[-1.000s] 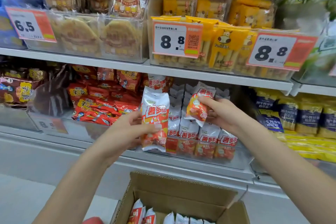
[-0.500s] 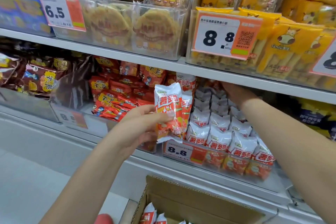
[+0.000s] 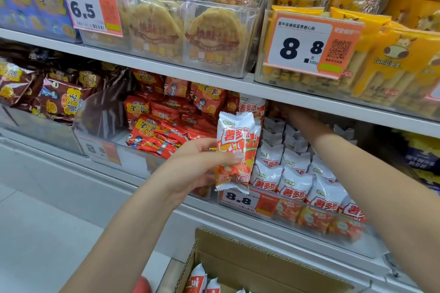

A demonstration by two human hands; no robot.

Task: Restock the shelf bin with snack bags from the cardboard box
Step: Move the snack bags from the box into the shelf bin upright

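The left hand (image 3: 202,166) pinched a white-and-orange puffed foil snack bag (image 3: 235,153) at its lower half, thumb across the printed face and fingers curled behind; the bag stood nearly upright, just in front of the clear plastic shelf bin (image 3: 281,209) and over that bin's left front corner, not yet inside it. The right hand (image 3: 289,112) reached deep to the rear of the bin, under the white metal shelf board (image 3: 238,84) above; its fingers were lost in shadow, so whether they were spread or closed on anything I cannot tell. Within the bin, matching bags stood in upright rows (image 3: 294,181), leaning slightly back; below the bin and nearer the camera, the open brown cardboard box (image 3: 250,257) showed a few more of the same bags (image 3: 198,278) at its bottom.

The bag looked light and air-filled, its film slick and its contents probably brittle; a hard squeeze would likely crush what was inside; the flat crimped seams at top and bottom, or a gentle pinch across the pillowed middle, seemed the safest holds; being soft, it would probably slump unless propped against its neighbours.
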